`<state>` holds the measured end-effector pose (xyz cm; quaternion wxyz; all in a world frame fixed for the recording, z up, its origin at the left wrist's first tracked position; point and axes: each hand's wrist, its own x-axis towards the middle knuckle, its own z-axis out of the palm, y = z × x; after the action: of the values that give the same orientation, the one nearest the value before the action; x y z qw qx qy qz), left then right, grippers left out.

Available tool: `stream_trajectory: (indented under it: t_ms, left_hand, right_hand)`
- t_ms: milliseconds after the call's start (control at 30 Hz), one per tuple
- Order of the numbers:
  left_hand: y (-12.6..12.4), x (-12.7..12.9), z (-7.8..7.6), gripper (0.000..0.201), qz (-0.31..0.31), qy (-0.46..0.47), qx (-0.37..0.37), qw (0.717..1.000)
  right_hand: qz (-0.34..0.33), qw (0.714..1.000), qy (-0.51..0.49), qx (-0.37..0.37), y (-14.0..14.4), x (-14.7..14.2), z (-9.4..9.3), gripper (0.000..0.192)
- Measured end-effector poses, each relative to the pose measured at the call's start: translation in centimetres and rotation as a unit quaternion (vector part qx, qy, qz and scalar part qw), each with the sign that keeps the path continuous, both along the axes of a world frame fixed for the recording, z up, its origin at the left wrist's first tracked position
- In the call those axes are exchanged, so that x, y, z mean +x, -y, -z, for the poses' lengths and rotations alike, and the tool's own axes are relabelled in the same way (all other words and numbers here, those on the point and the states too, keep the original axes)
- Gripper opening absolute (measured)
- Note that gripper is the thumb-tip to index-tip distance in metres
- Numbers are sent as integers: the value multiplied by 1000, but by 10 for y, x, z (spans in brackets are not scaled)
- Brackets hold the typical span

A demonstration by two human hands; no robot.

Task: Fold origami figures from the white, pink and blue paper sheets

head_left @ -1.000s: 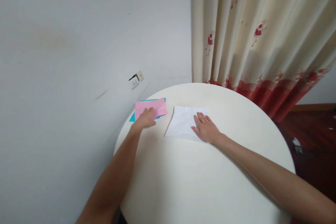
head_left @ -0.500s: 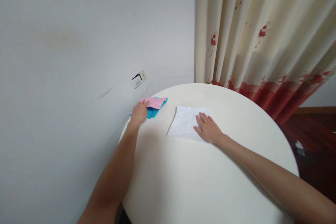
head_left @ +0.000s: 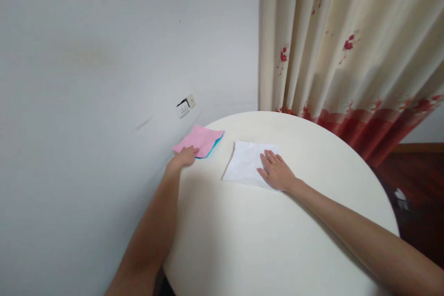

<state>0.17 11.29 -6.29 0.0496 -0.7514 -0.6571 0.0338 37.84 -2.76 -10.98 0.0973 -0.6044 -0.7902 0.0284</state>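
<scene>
Two hands: both on the table (head_left: 277, 249), one per paper.
Left hand (head_left: 183, 157): fingers curled on the near corner of the pink sheet (head_left: 200, 140); whether they pinch it or only press it I cannot tell.
Pink sheet: a second ago it lay flat with the hand on top; now it juts over the table's wall-side edge, pulled off the blue sheet (head_left: 212, 148), which shows only as a sliver beneath.
Right hand (head_left: 275, 173): fingers spread flat on the white sheet (head_left: 244, 166), unmoved, toward the table's middle from the pink one.
Meaning: seemingly, the pink sheet is being taken from the pile.
</scene>
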Motion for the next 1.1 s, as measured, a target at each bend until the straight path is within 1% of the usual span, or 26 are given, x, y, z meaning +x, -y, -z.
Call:
stream_trajectory:
  t_ms: [67,133,167,200,300,367,433,533,633,767,833,900,967,1033,1067,1100]
  left_hand:
    - [-3,7,-2,56,10,23,21,999]
    - [-5,17,-1,55,49,83,62,993]
    - [-5,22,1,54,73,111,65,989]
    - [-5,27,4,54,79,127,51,987]
    - [-1,40,18,60,52,117,-31,991]
    - [2,48,27,62,29,103,-46,993]
    - [4,58,34,63,8,104,-41,994]
    - [4,71,38,64,-24,111,-22,993]
    - [4,78,38,62,-22,115,-4,993]
    - [6,76,36,61,-6,112,17,993]
    - [8,75,34,60,0,113,27,993]
    - [9,76,28,59,5,119,37,992]
    - [13,82,15,57,7,130,65,989]
    - [22,96,-2,55,19,148,120,981]
    - [30,106,-10,53,42,165,148,974]
    - [38,119,-18,51,83,178,164,967]
  right_hand:
    - [1,1000,-1,1,0,0,0,72]
    - [2,1000,0,2,0,0,0,71]
    - [3,1000,0,2,0,0,0,71]
    - [2,1000,1,2,0,0,0,71]
    - [1,1000,2,4,1,0,0,71]
    - [1,1000,1,5,1,0,0,71]
    - [2,1000,0,6,1,-1,0,71]
    - [3,1000,-2,4,1,-1,0,70]
    - [5,1000,0,4,1,-1,-1,71]
    - [4,1000,12,4,0,3,1,70]
    - [-4,1000,22,2,-1,12,3,71]
    - [-17,999,31,-4,0,23,3,71]
    - [-32,999,36,-14,1,36,1,72]
    - [-41,998,36,-20,1,43,-5,73]
    - [-40,998,35,-18,1,44,-9,72]
    - [-37,999,33,-12,-1,42,-13,70]
